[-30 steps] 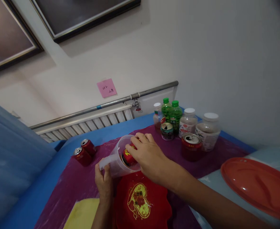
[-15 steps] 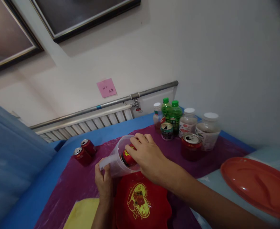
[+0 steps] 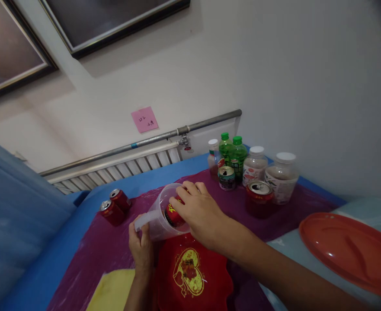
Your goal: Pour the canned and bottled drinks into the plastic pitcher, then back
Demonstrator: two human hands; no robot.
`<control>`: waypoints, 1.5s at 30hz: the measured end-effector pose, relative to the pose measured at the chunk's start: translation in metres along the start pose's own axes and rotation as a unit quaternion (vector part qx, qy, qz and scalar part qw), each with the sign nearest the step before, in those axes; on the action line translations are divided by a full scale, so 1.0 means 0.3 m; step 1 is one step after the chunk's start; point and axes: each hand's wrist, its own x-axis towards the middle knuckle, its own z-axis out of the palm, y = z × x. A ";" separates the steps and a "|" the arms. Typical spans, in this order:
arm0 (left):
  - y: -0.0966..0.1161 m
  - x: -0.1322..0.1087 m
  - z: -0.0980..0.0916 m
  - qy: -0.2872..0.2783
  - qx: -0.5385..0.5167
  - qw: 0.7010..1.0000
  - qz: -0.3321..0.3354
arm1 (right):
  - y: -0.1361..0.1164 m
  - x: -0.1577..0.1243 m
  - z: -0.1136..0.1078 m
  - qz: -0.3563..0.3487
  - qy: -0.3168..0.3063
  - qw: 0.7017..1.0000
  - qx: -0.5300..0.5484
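My left hand (image 3: 141,246) is closed round the handle of a clear plastic measuring jug (image 3: 158,226), which leans with its mouth toward me. In my right hand (image 3: 200,211) is a red can with yellow lettering (image 3: 173,214). The can lies tilted, one end inside the jug's mouth; my fingers cover its upper part. Whether liquid runs from it I cannot tell. Below the jug sits a red tray (image 3: 166,285) with a wavy rim and a yellow heart print.
Two red cans (image 3: 112,211) stand at the left. Green-capped bottles (image 3: 238,157), a small green can (image 3: 226,178), white-lidded jars (image 3: 281,177) and a larger red can (image 3: 259,198) stand at the right. A yellow cloth (image 3: 110,291) and an orange oval lid (image 3: 349,250) lie nearer.
Almost nothing differs. Both hands, the jug and the tilted can keep their places; the view has shifted very slightly.
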 end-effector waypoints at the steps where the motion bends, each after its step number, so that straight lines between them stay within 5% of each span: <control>1: 0.001 0.000 0.000 -0.001 0.000 1.000 0.000 | 0.000 0.000 -0.001 0.000 0.000 1.000 0.000; 30: 0.008 0.001 -0.001 0.001 -0.004 1.000 -0.019 | 0.003 -0.002 0.005 -0.004 0.007 1.000 0.003; 45: 0.035 0.051 -0.004 0.062 -0.029 0.985 -0.157 | 0.080 0.001 -0.011 0.024 0.246 0.955 0.163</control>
